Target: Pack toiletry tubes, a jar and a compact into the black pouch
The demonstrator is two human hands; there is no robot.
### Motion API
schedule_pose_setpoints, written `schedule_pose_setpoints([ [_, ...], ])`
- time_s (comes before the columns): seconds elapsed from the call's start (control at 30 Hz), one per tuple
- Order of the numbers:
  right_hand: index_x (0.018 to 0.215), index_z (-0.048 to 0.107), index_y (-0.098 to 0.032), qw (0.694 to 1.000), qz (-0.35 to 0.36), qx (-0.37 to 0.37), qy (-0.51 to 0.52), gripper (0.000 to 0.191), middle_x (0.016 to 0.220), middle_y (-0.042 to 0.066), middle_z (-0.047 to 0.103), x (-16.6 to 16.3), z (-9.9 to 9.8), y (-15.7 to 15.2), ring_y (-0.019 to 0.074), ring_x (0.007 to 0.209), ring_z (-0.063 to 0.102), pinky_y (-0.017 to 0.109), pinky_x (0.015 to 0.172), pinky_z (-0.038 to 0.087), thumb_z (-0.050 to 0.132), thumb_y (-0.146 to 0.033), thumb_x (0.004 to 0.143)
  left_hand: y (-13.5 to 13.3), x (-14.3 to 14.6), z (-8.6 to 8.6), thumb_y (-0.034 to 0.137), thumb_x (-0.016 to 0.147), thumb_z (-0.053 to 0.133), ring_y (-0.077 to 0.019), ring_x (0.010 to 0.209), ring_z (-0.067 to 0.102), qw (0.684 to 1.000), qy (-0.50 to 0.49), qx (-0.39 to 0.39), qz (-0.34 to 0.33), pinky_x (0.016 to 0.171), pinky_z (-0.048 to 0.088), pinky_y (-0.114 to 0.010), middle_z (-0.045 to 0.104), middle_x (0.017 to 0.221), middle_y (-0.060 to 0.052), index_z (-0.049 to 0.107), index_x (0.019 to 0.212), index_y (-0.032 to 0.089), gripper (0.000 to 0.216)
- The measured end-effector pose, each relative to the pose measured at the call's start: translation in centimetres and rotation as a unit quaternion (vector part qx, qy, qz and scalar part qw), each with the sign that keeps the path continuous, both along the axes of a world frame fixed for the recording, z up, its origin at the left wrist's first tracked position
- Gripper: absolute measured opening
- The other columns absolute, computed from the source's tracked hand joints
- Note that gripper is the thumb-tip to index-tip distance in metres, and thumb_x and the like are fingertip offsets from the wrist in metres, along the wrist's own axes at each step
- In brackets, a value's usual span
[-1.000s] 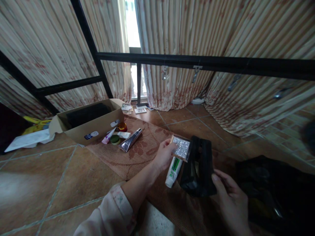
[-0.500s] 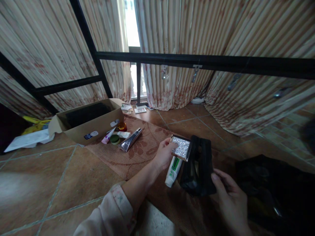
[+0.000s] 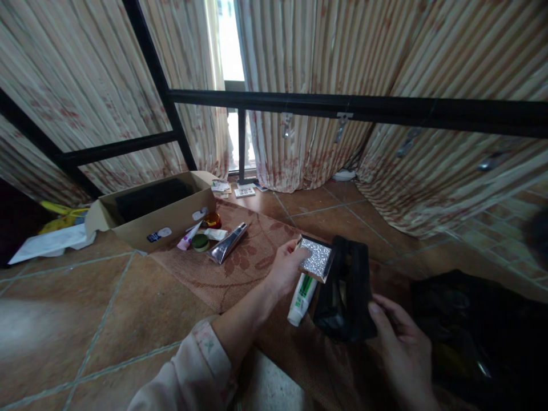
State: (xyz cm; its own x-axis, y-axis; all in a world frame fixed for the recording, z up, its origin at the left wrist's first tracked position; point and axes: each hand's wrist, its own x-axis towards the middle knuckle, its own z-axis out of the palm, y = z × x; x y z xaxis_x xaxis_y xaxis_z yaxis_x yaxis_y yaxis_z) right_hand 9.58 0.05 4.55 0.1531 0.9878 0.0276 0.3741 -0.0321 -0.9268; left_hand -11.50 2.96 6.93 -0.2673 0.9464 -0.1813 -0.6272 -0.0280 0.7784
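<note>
My left hand [image 3: 287, 267] grips a square compact [image 3: 317, 258] with a silver glitter face, thumb on top. Just below it lies a white-and-green tube [image 3: 302, 299], cap toward me. The compact's right edge is at the side of a black pouch [image 3: 357, 285], whose top gapes open. Thumb and fingers of my right hand [image 3: 400, 337] pinch the pouch's right edge. Farther left on the brown mat [image 3: 252, 251] are a silver tube [image 3: 228, 244], a green-lidded jar [image 3: 200, 242], a pink tube [image 3: 189, 236], a small white tube [image 3: 215, 234] and an amber jar [image 3: 212, 220].
An open cardboard box [image 3: 162, 220] with something black inside stands behind the small items. A dark bag [image 3: 471, 319] lies at the right. A black metal frame [image 3: 299, 103] crosses in front of the curtains [image 3: 317, 51]. Papers [image 3: 244, 191] lie near the window.
</note>
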Motion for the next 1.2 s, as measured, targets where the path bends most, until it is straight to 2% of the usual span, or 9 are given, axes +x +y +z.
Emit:
schedule_pose_setpoints([
  [0.23,0.102,0.069,-0.019,1.0,-0.003,-0.011,0.004,0.05,0.098,0.006,0.071,0.07,-0.08,-0.08,0.0218,0.087,0.065,0.026,0.068,0.05,0.064,-0.057,0.071,0.06,-0.13,-0.28,0.016,0.054,0.07,-0.0109,0.056,0.056,1.0,-0.028,-0.002,-0.013,0.056,0.042,-0.021,0.065,0.065,-0.002,0.064,0.072,0.012,0.019],
  [0.5,0.1,0.069,-0.019,1.0,-0.006,-0.013,-0.002,0.051,0.097,0.005,0.071,0.07,-0.28,0.08,0.0217,0.088,0.064,0.027,0.072,0.05,0.064,-0.059,0.069,0.05,-0.09,-0.12,0.019,0.053,0.074,-0.0123,0.057,0.058,1.0,-0.012,-0.015,0.0,0.059,0.044,-0.023,0.066,0.065,-0.002,0.064,0.072,0.012,0.022],
  [0.9,0.1,0.069,-0.019,1.0,0.007,-0.002,0.012,0.05,0.098,0.006,0.07,0.04,-0.24,0.1,0.0216,0.088,0.064,0.026,0.069,0.051,0.064,-0.058,0.07,0.14,-0.22,-0.09,0.013,0.051,0.066,-0.0102,0.054,0.053,0.999,0.012,0.029,0.007,0.056,0.04,-0.022,0.061,0.061,0.002,0.061,0.069,0.014,0.019],
  [1.2,0.1,0.069,-0.019,1.0,0.001,-0.014,0.018,0.05,0.096,0.006,0.071,-0.02,-0.24,0.05,0.0208,0.085,0.065,0.025,0.067,0.051,0.065,-0.058,0.069,0.05,-0.07,-0.18,0.018,0.052,0.071,-0.0109,0.055,0.054,1.0,0.0,-0.004,-0.001,0.058,0.041,-0.023,0.062,0.064,0.0,0.063,0.071,0.014,0.022],
])
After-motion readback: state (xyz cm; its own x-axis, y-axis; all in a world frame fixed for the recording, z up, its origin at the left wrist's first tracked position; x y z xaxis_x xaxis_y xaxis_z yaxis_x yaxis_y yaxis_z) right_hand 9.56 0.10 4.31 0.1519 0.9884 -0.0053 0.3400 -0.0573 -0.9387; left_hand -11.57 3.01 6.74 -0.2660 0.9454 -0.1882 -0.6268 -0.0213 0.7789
